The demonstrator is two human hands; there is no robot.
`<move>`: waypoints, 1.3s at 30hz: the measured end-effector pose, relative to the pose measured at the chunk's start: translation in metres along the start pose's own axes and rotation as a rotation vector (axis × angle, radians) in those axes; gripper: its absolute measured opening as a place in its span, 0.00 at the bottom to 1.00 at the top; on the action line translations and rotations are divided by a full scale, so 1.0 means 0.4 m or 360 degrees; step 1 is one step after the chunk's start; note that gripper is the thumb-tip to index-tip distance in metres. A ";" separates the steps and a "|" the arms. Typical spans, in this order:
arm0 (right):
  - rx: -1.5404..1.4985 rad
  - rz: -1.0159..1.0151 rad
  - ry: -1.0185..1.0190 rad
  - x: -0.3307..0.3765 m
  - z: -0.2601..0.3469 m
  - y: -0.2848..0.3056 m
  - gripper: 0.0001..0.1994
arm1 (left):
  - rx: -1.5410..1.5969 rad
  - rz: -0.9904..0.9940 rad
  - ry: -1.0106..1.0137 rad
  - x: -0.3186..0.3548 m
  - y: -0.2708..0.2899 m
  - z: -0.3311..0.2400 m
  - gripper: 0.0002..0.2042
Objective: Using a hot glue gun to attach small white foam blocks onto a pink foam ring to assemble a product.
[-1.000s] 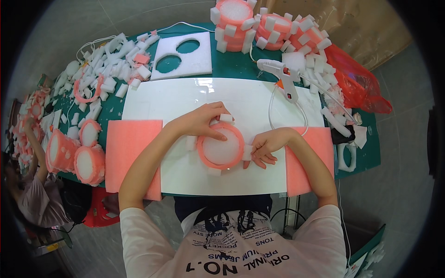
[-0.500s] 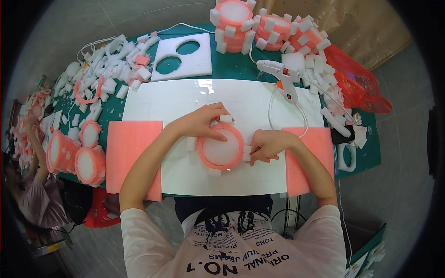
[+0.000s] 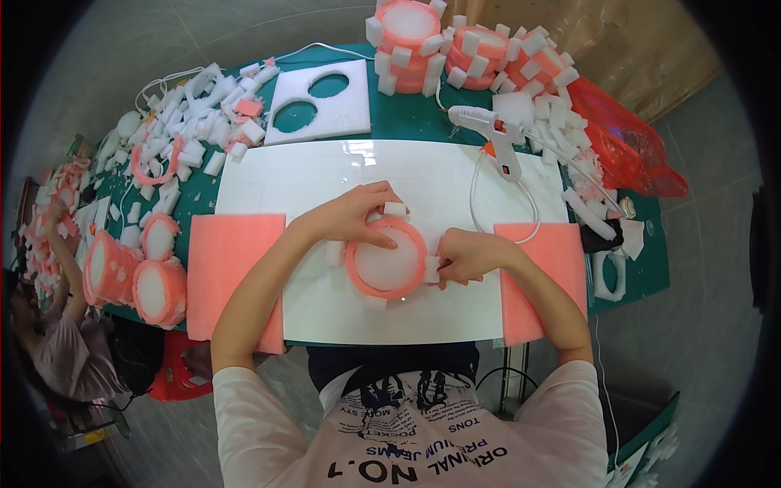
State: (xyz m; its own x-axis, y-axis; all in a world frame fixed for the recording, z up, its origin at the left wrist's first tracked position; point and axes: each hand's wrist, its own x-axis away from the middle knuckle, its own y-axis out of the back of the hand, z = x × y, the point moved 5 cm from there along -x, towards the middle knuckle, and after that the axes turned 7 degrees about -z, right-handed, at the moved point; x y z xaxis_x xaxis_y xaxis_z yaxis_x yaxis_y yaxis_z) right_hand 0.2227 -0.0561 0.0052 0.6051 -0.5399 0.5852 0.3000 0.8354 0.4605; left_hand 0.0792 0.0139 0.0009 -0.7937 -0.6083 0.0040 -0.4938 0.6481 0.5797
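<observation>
A round foam piece (image 3: 386,268), white in the middle with a raised pink foam rim, lies on the white board (image 3: 325,313). White foam blocks stick out around its side, one at the left, one at the far side and one at the near side. My left hand (image 3: 358,213) grips it from the far left, thumb over the rim and fingers by the far block. At its right side, my closed right hand (image 3: 470,255) holds a small white foam block (image 3: 431,269) against the pink rim. The fingertips there are partly hidden.
A white glue gun (image 3: 492,134) with a cord rests at the board's far right. Pink foam sheets (image 3: 236,276) flank the board. Foam scraps (image 3: 195,106) pile far left, and finished-looking pink rounds with blocks (image 3: 411,49) stand at the back. Another person (image 3: 65,325) sits left.
Almost nothing differs. Both hands keep their hold on the round piece and the block; the whole view has shifted very slightly.
</observation>
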 end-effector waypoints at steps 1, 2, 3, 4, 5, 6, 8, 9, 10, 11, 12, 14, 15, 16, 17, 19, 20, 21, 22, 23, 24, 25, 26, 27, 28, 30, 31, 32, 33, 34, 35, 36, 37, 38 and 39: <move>-0.0008 -0.0014 0.0018 0.001 0.002 0.001 0.09 | 0.0000 0.0001 -0.0001 0.000 0.002 -0.004 0.25; -0.0008 -0.0014 0.0018 0.001 0.002 0.000 0.09 | -0.0017 0.0032 0.0054 0.000 0.003 -0.006 0.25; -0.0004 -0.0021 0.0019 0.000 0.002 0.000 0.09 | -0.0034 0.0064 0.0108 0.000 0.003 -0.007 0.25; 0.0000 -0.0028 0.0019 -0.001 0.001 0.000 0.09 | -0.0035 0.0064 0.0106 -0.001 0.003 -0.005 0.25; 0.0000 -0.0030 0.0019 -0.001 0.001 -0.001 0.09 | -0.0036 0.0061 0.0094 -0.001 0.002 -0.002 0.25; -0.0010 -0.0049 -0.0005 -0.002 -0.001 -0.001 0.08 | -0.0037 0.0057 0.0083 -0.001 0.002 -0.001 0.25; -0.0018 -0.0068 -0.0027 -0.004 0.000 0.000 0.07 | -0.0042 0.0063 0.0088 0.000 0.002 0.000 0.25; 0.0029 -0.0066 -0.0038 -0.004 0.002 0.001 0.07 | -0.0047 0.0068 0.0093 0.000 0.002 0.001 0.25; 0.0076 -0.0064 -0.0050 -0.004 0.003 0.002 0.07 | -0.0047 0.0066 0.0094 0.001 0.002 0.002 0.25; 0.0077 -0.0062 -0.0048 -0.007 -0.003 -0.002 0.07 | -0.0041 0.0064 0.0089 0.002 0.003 0.002 0.25; 0.0090 -0.0129 -0.0006 -0.012 -0.012 -0.004 0.06 | -0.0035 0.0063 0.0079 0.001 0.002 0.001 0.25; 0.0104 -0.0197 0.0034 -0.015 -0.024 -0.004 0.05 | -0.0032 0.0074 0.0085 -0.002 0.003 -0.004 0.25; 0.0159 -0.0291 0.0184 -0.016 -0.017 0.002 0.04 | -0.0032 0.0083 0.0097 -0.002 0.004 -0.005 0.25; 0.0215 -0.0384 0.0334 -0.014 -0.007 0.009 0.05 | -0.0032 0.0083 0.0097 -0.001 0.003 -0.004 0.25; 0.0215 -0.0385 0.0334 -0.014 -0.007 0.011 0.05 | -0.0033 0.0076 0.0098 -0.001 0.003 -0.004 0.25; 0.0460 -0.0604 0.0264 -0.013 -0.005 0.031 0.11 | -0.0034 0.0069 0.0099 0.001 0.001 0.000 0.25; 0.0459 -0.0605 0.0264 -0.011 0.001 0.033 0.11 | -0.0014 0.0035 0.0064 0.001 0.002 0.002 0.25; 0.0542 -0.0672 0.0273 -0.008 0.011 0.040 0.13 | 0.0006 0.0001 0.0031 0.002 0.003 0.002 0.24; 0.0625 -0.0740 0.0282 -0.006 0.017 0.045 0.16 | 0.0004 0.0001 0.0032 0.002 0.003 0.001 0.24; 0.0624 -0.0740 0.0284 -0.008 0.016 0.044 0.16 | -0.0002 0.0002 0.0046 0.003 0.003 0.002 0.25; 0.0585 -0.0786 0.0357 -0.007 0.019 0.045 0.19 | -0.0006 0.0006 0.0055 0.001 0.002 0.003 0.25; 0.0546 -0.0831 0.0430 -0.005 0.022 0.047 0.22 | -0.0005 0.0007 0.0052 0.000 0.003 0.002 0.25; 0.0546 -0.0833 0.0428 -0.003 0.022 0.048 0.22 | -0.0024 0.0035 0.0076 -0.001 0.002 0.003 0.25; 0.0599 -0.0827 0.0482 0.000 0.029 0.046 0.24 | -0.0044 0.0062 0.0103 0.000 0.002 0.005 0.26; 0.0651 -0.0820 0.0537 0.002 0.034 0.043 0.26 | -0.0045 0.0061 0.0106 0.002 0.003 0.004 0.26; 0.0636 -0.0763 0.0549 -0.002 0.026 0.035 0.25 | -0.0045 0.0072 0.0119 0.002 0.003 0.002 0.26; 0.0622 -0.0707 0.0559 -0.004 0.023 0.030 0.25 | -0.0044 0.0072 0.0119 0.001 0.004 0.000 0.26; 0.0623 -0.0706 0.0558 -0.004 0.024 0.031 0.25 | -0.0056 0.0080 0.0123 0.000 0.004 -0.001 0.26; 0.0599 -0.0687 0.0582 -0.004 0.027 0.032 0.25 | -0.0069 0.0089 0.0129 0.001 0.004 -0.001 0.27; 0.0576 -0.0668 0.0607 -0.004 0.029 0.032 0.25 | -0.0068 0.0089 0.0129 0.001 0.004 0.000 0.27; 0.0576 -0.0668 0.0606 -0.007 0.025 0.031 0.25 | -0.0046 0.0090 0.0146 0.002 0.004 0.001 0.27; 0.0523 -0.0626 0.0622 -0.012 0.019 0.027 0.25 | -0.0023 0.0090 0.0164 0.002 0.004 0.003 0.27; 0.0470 -0.0583 0.0637 -0.015 0.014 0.023 0.25 | -0.0023 0.0089 0.0165 0.003 0.003 0.005 0.27; 0.0471 -0.0582 0.0637 -0.017 0.013 0.022 0.25 | 0.0003 0.0075 0.0151 0.004 0.003 0.007 0.27; 0.0453 -0.0593 0.0661 -0.016 0.012 0.022 0.24 | 0.0028 0.0063 0.0137 0.003 0.003 0.005 0.27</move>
State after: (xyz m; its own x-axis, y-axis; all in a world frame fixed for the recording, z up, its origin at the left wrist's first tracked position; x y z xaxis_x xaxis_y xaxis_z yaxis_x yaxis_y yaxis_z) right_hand 0.2177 -0.0457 0.0088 0.7512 -0.6565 0.0691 0.3724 0.5079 0.7768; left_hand 0.0769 0.0149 -0.0002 -0.7795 -0.6188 0.0973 -0.4696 0.6800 0.5631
